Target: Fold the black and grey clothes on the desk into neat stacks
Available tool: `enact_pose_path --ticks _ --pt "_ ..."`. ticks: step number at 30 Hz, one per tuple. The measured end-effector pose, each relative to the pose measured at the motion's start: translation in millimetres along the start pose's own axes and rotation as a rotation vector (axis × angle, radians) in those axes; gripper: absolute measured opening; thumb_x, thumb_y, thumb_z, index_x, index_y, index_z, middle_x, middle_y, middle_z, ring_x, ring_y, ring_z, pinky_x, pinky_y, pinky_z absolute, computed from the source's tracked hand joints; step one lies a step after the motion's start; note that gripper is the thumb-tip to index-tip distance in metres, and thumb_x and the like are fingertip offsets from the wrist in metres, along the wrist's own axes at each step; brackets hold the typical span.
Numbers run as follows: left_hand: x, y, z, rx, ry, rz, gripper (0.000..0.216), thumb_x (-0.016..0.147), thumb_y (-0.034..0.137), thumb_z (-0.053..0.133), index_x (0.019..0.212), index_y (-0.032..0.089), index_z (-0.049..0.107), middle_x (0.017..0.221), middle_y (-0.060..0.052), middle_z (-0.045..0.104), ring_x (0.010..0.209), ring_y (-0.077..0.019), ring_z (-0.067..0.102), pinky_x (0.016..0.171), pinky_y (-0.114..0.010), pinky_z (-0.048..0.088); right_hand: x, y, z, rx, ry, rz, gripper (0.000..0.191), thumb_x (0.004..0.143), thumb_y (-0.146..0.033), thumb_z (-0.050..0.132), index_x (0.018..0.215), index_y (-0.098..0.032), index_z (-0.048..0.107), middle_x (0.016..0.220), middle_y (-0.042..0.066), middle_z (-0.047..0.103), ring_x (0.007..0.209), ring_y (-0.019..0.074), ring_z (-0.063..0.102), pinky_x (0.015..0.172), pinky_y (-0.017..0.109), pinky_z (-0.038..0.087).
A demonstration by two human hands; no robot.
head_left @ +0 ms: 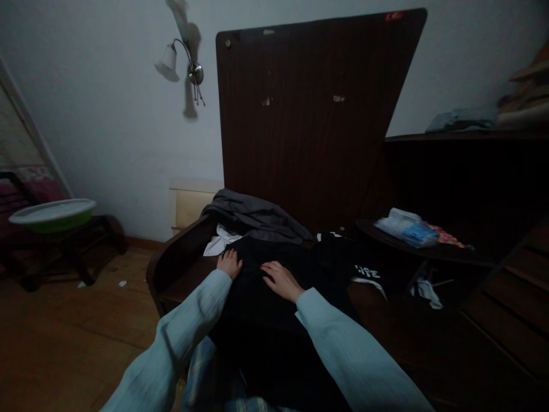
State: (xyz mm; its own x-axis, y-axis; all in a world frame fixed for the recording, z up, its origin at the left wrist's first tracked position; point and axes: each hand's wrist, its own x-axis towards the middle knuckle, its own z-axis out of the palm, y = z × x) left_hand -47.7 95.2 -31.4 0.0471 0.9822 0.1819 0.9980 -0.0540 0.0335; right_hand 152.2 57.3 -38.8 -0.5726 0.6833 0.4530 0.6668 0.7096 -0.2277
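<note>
A black short-sleeved shirt point(274, 320) is spread out in front of me, with white lettering and a white edge on its right sleeve. My left hand point(230, 264) rests on its upper left part, palm down, fingers laid on the cloth. Farther right, my right hand point(282, 281) lies flat on the shirt near the middle, its fingers stretched to the left. Neither hand grips anything that I can see. Just beyond the shirt are a crumpled dark grey cloth point(257, 214) and a white cloth point(222, 240).
A dark wooden armrest point(171, 252) borders the left side. Behind stands a tall dark board point(309, 114). A plastic package point(407, 229) sits on a dark shelf at the right. Over on the left, a green basin point(55, 217) stands on a stool point(81, 243).
</note>
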Motion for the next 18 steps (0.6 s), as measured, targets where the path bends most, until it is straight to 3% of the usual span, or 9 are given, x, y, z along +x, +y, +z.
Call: enact_pose_path --ticks 7,14,18 --pt "2 -3 7 -0.018 0.022 -0.027 0.056 0.084 0.039 0.030 0.125 0.003 0.037 0.133 -0.017 0.036 0.124 -0.0265 0.029 0.101 -0.041 0.023 1 1 3 0.001 -0.019 0.011 0.035 0.081 -0.024 0.043 0.114 -0.017 0.051 0.117 0.008 0.053 0.109 0.0182 0.044 0.090 0.033 0.040" --pt "6 -6 15 -0.104 0.076 0.185 0.061 0.081 0.048 0.033 0.127 0.008 0.036 0.135 -0.014 0.034 0.124 -0.0256 0.029 0.100 -0.037 0.027 -1 1 3 -0.002 -0.001 0.016 0.035 0.079 -0.021 0.045 0.113 -0.016 0.052 0.116 0.008 0.053 0.109 0.0182 0.044 0.091 0.032 0.040" --pt "3 -4 14 -0.129 0.034 0.151 0.066 0.080 0.050 0.034 0.129 0.007 0.030 0.136 -0.016 0.031 0.126 -0.0263 0.026 0.100 -0.039 0.025 0 1 8 -0.013 0.028 0.020 0.035 0.079 -0.020 0.044 0.113 -0.016 0.052 0.116 0.007 0.054 0.109 0.0175 0.045 0.093 0.032 0.037"
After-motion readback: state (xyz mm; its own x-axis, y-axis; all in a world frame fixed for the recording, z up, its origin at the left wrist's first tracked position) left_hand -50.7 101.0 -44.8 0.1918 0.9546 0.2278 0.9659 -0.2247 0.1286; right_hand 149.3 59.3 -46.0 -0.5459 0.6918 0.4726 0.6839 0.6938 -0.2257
